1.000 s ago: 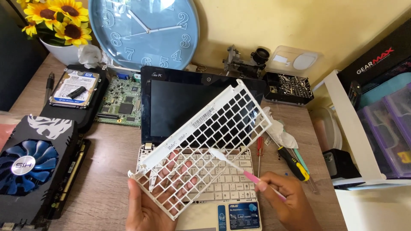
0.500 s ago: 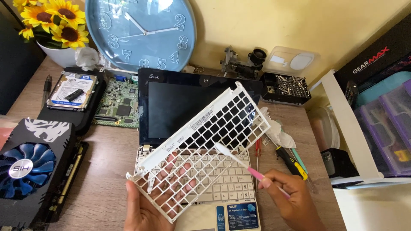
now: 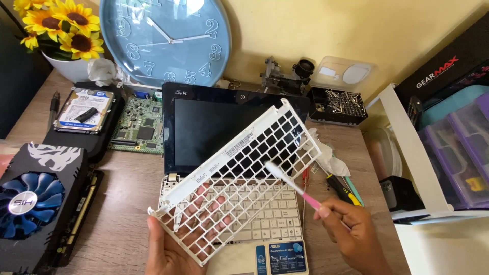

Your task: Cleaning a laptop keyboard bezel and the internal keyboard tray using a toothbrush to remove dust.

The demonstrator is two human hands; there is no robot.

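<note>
Far left: sunflowers [image 3: 56, 28] in a white pot. Far centre: round blue wall clock [image 3: 165, 38]. Left: hard drive [image 3: 84, 109], green circuit board [image 3: 140, 127], graphics card with blue fan [image 3: 33, 203]. Far right: black screwdriver-bit case [image 3: 338, 104]. Right: screwdrivers [image 3: 341, 186], purple storage drawers [image 3: 466, 153].

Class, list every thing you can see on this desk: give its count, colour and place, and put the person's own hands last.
keyboard frame: one, white, tilted above the laptop
cotton swab: one, pink stick, white tip on the frame
laptop: one, black screen, white keys, centre
wall clock: one, blue, leaning at back
sunflowers: several, yellow, back left
hard drive: one, silver, left
circuit board: one, green, beside the drive
graphics card: one, black, blue fan, near left
screwdrivers: few, right of laptop
left hand: holds the frame
right hand: holds the swab
</note>
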